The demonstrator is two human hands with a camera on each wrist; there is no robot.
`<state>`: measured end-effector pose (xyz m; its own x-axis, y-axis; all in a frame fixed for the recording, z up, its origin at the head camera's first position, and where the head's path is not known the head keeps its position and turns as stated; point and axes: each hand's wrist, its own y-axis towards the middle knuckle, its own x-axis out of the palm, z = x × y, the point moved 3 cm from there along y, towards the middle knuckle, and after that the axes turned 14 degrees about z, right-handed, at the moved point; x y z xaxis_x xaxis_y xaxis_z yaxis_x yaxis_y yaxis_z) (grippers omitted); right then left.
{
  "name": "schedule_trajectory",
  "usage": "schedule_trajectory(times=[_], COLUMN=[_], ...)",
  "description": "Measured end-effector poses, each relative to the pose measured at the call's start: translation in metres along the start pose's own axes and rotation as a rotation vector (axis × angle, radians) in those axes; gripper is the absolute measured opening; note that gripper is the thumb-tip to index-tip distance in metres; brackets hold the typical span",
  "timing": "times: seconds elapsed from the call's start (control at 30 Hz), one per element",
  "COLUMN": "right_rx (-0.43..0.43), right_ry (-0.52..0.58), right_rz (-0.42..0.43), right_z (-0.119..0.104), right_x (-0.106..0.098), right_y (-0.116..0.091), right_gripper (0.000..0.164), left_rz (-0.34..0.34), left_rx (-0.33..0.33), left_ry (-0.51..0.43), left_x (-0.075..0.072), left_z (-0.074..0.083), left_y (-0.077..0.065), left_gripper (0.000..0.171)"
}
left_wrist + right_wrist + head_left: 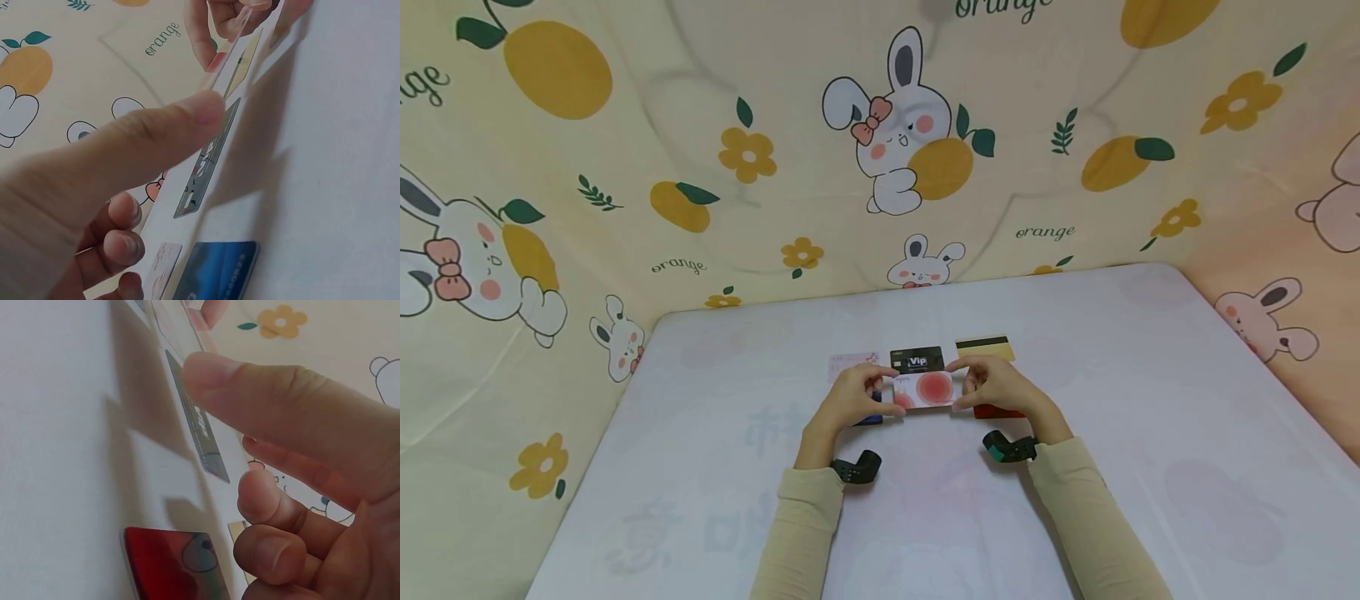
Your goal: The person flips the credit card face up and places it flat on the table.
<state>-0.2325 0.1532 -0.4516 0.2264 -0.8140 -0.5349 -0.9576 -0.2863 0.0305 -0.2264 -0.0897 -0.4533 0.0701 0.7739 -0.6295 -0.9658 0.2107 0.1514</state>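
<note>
Between both hands a white card with red circles (pixel 934 389) is held up by its short ends, above the table. My left hand (pixel 852 398) pinches its left end between thumb and fingers. The right hand (pixel 1002 387) pinches the opposite end the same way. Right behind the held card lies a black card marked "Vip" (pixel 917 359). Under the left hand, a blue card (pixel 219 269) shows in part, beside a pale pink card (pixel 842 364). A red card (pixel 162 562) lies below the right hand, with a gold card with a black stripe (pixel 988 347) behind it.
The cards lie on a white-covered table (pixel 700 467) with faint printed marks. Behind it hangs a cream cloth (pixel 820 225) with rabbits and oranges. A black wrist device sits on each wrist, the left one (pixel 859 468) and the right one (pixel 1006 447).
</note>
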Motion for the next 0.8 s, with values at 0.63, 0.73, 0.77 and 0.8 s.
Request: schedule_trajectory(times=[0.63,0.73,0.77,0.8], right_rx=[0.044,0.049,0.051,0.056], right_ry=[-0.066,-0.075,-0.079,-0.081], right_rz=[0.001,-0.002,-0.002,-0.002], right_z=[0.0025,0.0039,0.0040,0.0040], right_x=[0.0061,0.0072,0.0075,0.0076], right_y=[0.0011,0.0020,0.0021,0.0020], right_gripper=[0.055,0.055,0.055,0.055], left_rz=[-0.018,-0.025,-0.027,-0.028], left_rx=[0.001,-0.010,-0.014,-0.020], left_ry=[0.114,0.123,0.126,0.130], left_x=[0.0040,0.0042,0.0042,0.0042], left_z=[-0.0032,-0.0030,-0.0030,-0.0030], left_y=[0.0010,0.0009,0.0008,0.0007], left_gripper=[0.054,0.054,0.054,0.054])
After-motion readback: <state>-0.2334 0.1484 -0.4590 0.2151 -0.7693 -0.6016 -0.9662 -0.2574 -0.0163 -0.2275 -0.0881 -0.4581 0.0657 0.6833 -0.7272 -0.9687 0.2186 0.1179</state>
